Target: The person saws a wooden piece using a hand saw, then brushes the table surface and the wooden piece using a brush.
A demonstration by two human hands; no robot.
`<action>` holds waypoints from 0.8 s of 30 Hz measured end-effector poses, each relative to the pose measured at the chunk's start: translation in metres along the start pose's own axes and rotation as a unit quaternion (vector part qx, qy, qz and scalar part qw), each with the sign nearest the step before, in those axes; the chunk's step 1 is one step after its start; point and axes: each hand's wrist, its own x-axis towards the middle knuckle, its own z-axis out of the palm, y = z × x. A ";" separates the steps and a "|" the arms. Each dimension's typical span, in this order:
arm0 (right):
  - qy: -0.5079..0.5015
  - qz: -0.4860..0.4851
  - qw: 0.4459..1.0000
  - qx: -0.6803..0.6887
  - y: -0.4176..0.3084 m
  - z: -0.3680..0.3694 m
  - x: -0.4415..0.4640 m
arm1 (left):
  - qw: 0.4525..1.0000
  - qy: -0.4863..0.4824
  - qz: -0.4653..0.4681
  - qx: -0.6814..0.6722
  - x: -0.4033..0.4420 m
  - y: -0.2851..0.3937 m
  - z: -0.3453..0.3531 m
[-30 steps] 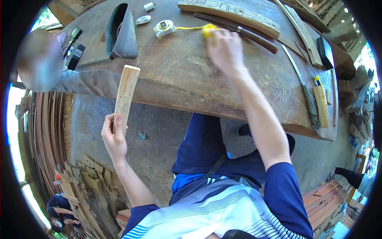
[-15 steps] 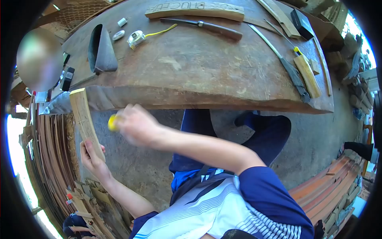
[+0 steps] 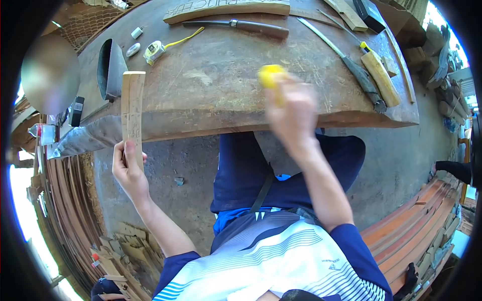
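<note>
Upright in my left hand [image 3: 131,168] is a short wooden piece [image 3: 132,108] with faint marks, gripped near its lower end in front of the table edge. My right hand [image 3: 293,108], blurred by motion, is closed on a yellow object [image 3: 271,76] over the wooden table [image 3: 216,95]. What the yellow object is cannot be made out. A tape measure [image 3: 154,51] with a bit of yellow tape out lies on the tabletop. Behind it rests a long tool with a brown handle [image 3: 261,28], beside a carved board [image 3: 226,9].
A curved metal sheet [image 3: 114,67] stands at the table's left. A file [image 3: 334,50] and a wooden-handled tool [image 3: 380,78] lie at the right. Long boards [image 3: 406,226] are stacked at lower right. Parts of other people show at lower left and right.
My right hand with the yellow object went from the table to near the wooden piece, then back over the table. The wooden piece now stands more upright. The camera view has shifted.
</note>
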 end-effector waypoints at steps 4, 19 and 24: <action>-0.169 -0.132 0.974 0.072 -0.175 0.058 -0.020 | 0.996 0.079 0.024 0.019 -0.005 0.019 -0.028; 0.002 0.103 0.994 -0.021 0.117 -0.031 0.026 | 1.000 0.009 -0.015 -0.018 -0.010 -0.019 -0.026; -0.039 0.024 0.998 -0.032 0.077 0.009 0.050 | 1.000 -0.002 0.000 -0.005 -0.001 -0.003 -0.006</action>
